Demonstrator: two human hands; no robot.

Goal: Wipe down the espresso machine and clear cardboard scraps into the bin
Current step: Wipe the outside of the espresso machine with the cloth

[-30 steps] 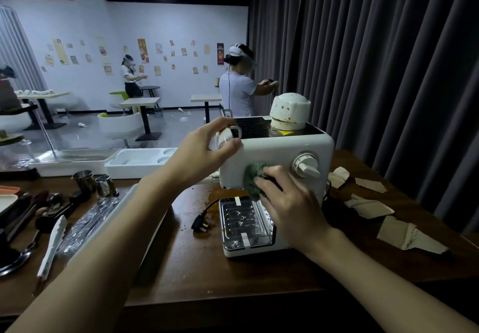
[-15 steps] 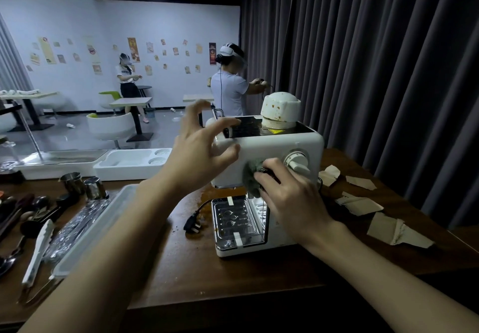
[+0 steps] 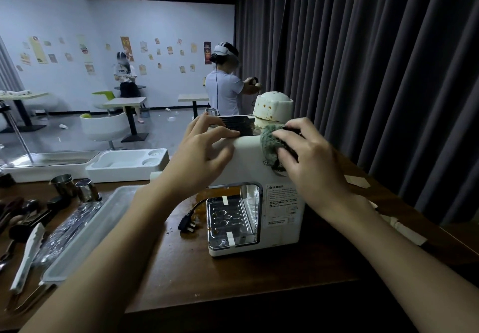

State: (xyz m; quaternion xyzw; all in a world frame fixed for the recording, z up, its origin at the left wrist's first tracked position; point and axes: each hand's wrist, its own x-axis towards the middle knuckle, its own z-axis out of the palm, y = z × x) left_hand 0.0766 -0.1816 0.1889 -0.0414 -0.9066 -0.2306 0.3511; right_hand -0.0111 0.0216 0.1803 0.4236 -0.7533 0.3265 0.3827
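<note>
The white espresso machine (image 3: 282,203) stands on the brown table, its labelled side and metal drip tray facing me. My left hand (image 3: 199,156) rests on its upper left edge, fingers spread over the top. My right hand (image 3: 308,156) grips a grey-green cloth (image 3: 268,142) and presses it against the machine's top front edge. A stained white dome lid (image 3: 273,108) sits on the machine's top. Cardboard scraps (image 3: 356,181) lie on the table to the right, mostly hidden behind my right arm. No bin is in view.
A black plug (image 3: 188,225) and cord lie left of the machine. A long white tray (image 3: 77,242) with wrapped utensils, metal cups (image 3: 75,188), tongs and spoons fill the left of the table. Dark curtains hang to the right. Two people stand in the room beyond.
My right hand has carried the cloth from the machine's front panel up to its top edge. My left hand shifted onto the top. The machine now shows its labelled side.
</note>
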